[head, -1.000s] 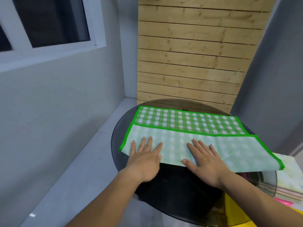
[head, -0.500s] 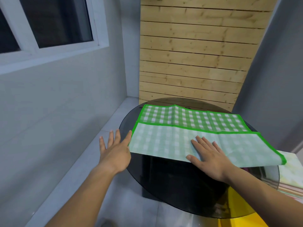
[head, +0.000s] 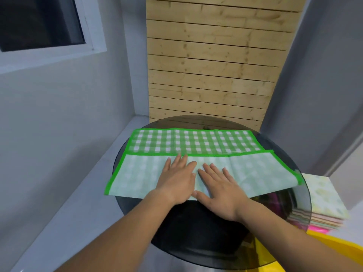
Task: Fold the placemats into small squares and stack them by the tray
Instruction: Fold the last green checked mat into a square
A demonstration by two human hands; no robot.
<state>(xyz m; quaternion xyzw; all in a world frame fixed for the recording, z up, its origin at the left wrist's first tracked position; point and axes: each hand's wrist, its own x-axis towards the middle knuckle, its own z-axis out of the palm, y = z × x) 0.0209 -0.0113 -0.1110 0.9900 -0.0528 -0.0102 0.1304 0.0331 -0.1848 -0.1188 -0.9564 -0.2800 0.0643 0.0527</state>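
Note:
A green checked placemat (head: 196, 143) with a bright green border lies across a round dark glass table (head: 196, 232). Its near half is folded over, so the pale underside faces up. My left hand (head: 177, 180) and my right hand (head: 218, 188) lie flat side by side on the middle of that folded flap, fingers straight and pointing away from me. The mat's left and right ends hang slightly past the table rim.
A stack of folded placemats (head: 326, 201) with a pale yellow-green one on top sits low at the right, beyond the table edge. Something yellow (head: 334, 252) shows at the bottom right. A wooden slat wall stands behind the table, grey walls on both sides.
My left hand came back from off the mat's left end and now lies flat at the middle beside my right hand. The view has shifted, and the mat's near flap lies flatter.

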